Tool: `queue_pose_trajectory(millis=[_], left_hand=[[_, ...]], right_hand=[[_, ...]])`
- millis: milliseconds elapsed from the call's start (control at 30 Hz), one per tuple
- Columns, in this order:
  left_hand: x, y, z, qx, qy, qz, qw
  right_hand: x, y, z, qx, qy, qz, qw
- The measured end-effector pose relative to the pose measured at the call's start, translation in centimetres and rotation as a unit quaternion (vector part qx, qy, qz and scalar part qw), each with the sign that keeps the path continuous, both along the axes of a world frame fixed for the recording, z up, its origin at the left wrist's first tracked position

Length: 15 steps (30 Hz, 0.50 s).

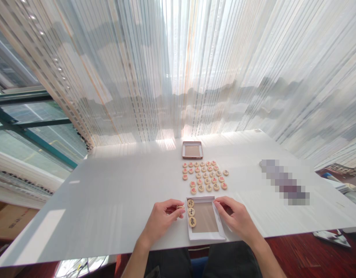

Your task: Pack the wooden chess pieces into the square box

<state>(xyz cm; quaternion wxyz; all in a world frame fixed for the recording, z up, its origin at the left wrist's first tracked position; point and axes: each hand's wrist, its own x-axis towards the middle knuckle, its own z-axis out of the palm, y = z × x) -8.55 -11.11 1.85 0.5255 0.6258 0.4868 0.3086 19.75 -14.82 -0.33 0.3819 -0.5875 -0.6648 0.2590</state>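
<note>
A shallow white box tray [221, 231] lies at the near edge of the white table [114, 193], with three round wooden chess pieces [191, 212] lined up along its left side. My left hand [163, 219] is closed in a pinch on another round piece [180, 207] just left of the tray. My right hand [234, 216] rests on the tray's right rim, fingers curled on its upper right corner. Beyond the tray, several more round pieces [205, 175] with red characters lie in loose rows.
A small red-rimmed box lid [192, 150] sits farther back near the sheer curtain [178, 69]. A blurred patch [284, 181] lies on the right of the table. Windows stand to the left, and dark red floor shows below the table edge.
</note>
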Motion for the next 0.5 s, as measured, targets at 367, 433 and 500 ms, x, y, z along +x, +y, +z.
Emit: queue_pose_trajectory(millis=[367,433,500], left_hand=[[1.3,0.8,-0.2,-0.122,-0.129,0.052,0.983],[1.0,0.8,-0.3,-0.123,-0.139,0.054,0.981],[0.8,0.7,-0.5,-0.127,-0.146,0.054,0.98]], right_hand=[[0.1,-0.1,-0.2,-0.011,0.013,0.004,1.0],[0.1,-0.2,-0.2,-0.013,0.014,0.006,1.0],[0.1,-0.2,-0.1,-0.014,0.015,0.008,1.0]])
